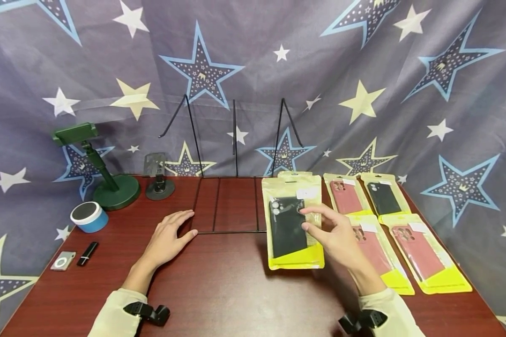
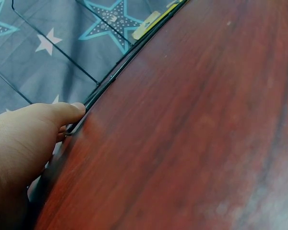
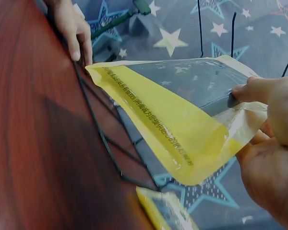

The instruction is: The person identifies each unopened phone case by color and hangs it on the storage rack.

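Observation:
A clear-and-yellow bag with a black phone case (image 1: 288,227) inside is in my right hand (image 1: 341,238), which pinches its right side between thumb and fingers. The bag is held up in front of the right part of a black wire display rack (image 1: 227,232). In the right wrist view the yellow lower end of the bagged phone case (image 3: 149,120) carries small print. My left hand (image 1: 166,238) lies at the rack's front left corner, fingers extended. Its thumb (image 2: 72,111) touches the wire; the other fingertips are partly hidden in the left wrist view.
On the right lie several bagged phone cases, pink ones (image 1: 419,252) and a black one (image 1: 383,196). At left stand a green phone stand (image 1: 115,192), a small dark stand (image 1: 160,187) and a blue-white round speaker (image 1: 90,217). A silver player (image 1: 63,260) and black stick (image 1: 87,253) lie nearby.

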A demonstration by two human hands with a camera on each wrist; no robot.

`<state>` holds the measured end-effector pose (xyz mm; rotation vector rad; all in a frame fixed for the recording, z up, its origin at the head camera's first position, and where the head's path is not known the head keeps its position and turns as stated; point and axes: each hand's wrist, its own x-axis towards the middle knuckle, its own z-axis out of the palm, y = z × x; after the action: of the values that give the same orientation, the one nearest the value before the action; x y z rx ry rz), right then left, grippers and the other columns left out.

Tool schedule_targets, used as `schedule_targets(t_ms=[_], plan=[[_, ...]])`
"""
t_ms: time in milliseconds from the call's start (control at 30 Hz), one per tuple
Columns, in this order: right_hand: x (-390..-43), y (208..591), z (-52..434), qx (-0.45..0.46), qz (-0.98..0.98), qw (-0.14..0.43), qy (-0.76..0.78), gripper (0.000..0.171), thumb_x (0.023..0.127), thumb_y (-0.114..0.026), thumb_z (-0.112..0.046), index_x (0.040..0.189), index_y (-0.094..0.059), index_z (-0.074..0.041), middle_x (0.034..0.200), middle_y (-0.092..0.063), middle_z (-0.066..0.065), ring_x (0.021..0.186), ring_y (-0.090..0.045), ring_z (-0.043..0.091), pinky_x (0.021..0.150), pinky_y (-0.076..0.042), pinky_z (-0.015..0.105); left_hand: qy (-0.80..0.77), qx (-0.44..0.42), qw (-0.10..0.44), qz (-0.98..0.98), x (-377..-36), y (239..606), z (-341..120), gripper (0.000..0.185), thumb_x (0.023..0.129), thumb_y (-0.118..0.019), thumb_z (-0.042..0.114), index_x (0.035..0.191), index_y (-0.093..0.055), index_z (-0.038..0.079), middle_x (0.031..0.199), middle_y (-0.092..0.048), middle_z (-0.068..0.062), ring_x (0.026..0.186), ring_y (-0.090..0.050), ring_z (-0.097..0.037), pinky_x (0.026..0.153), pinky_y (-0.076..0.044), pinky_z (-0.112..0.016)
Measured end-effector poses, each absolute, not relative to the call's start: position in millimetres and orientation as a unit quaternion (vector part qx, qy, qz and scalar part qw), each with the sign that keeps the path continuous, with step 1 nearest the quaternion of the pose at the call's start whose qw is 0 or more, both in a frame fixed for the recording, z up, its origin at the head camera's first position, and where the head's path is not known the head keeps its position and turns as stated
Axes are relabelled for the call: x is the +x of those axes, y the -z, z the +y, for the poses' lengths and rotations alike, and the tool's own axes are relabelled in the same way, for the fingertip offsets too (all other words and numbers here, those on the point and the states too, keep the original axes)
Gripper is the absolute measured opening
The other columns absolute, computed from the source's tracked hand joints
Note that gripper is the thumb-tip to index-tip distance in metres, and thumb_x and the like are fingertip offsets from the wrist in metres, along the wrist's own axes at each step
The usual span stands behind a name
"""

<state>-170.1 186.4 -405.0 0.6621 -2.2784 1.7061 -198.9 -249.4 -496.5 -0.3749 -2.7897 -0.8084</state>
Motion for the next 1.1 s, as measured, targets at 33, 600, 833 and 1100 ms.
schedule_targets(t_ms=[33, 600, 833, 1100], plan=[[-170.4, 402.9, 182.8, 0.229, -0.77, 0.109, -0.585, 0.031, 0.09, -0.077, 0.0, 0.119, -0.074, -0.01, 0.115, -0.073, -0.002, 0.074, -0.054, 0.0, 0.067, -0.047, 0.019, 0.275, -0.127, 0.105, -0.947, -198.6, 496.5, -249.4, 0.058, 0.096, -0.072, 0.031, 0.147, -0.057, 0.008, 0.152, -0.055, -0.017, 0.143, -0.044, -0.04, 0.104, -0.036, -0.065], [-178.0, 378.9, 133.1, 0.292, -0.734, 0.148, -0.595, 0.032, 0.086, -0.078, 0.006, 0.114, -0.075, -0.008, 0.096, -0.068, -0.004, 0.052, -0.033, 0.012, 0.049, -0.03, 0.027, 0.281, -0.124, 0.1, -0.946, -200.3, 496.2, -247.0, 0.058, 0.097, -0.072, 0.033, 0.148, -0.056, 0.01, 0.154, -0.053, -0.016, 0.144, -0.043, -0.04, 0.106, -0.035, -0.066], [-180.0, 373.1, 117.0, 0.315, -0.722, 0.148, -0.598, 0.032, 0.085, -0.079, 0.006, 0.114, -0.075, -0.006, 0.097, -0.067, 0.005, 0.051, -0.033, 0.013, 0.048, -0.03, 0.026, 0.278, -0.122, 0.097, -0.948, -199.4, 496.9, -247.0, 0.059, 0.098, -0.071, 0.034, 0.149, -0.056, 0.011, 0.155, -0.053, -0.015, 0.144, -0.042, -0.04, 0.106, -0.035, -0.067], [-183.6, 366.6, 100.5, 0.318, -0.717, 0.125, -0.608, 0.031, 0.088, -0.078, 0.002, 0.116, -0.075, -0.009, 0.105, -0.069, 0.005, 0.052, -0.03, 0.014, 0.049, -0.028, 0.028, 0.274, -0.122, 0.106, -0.948, -199.3, 499.3, -250.0, 0.058, 0.097, -0.072, 0.034, 0.147, -0.057, 0.01, 0.153, -0.054, -0.015, 0.143, -0.044, -0.04, 0.103, -0.037, -0.066]])
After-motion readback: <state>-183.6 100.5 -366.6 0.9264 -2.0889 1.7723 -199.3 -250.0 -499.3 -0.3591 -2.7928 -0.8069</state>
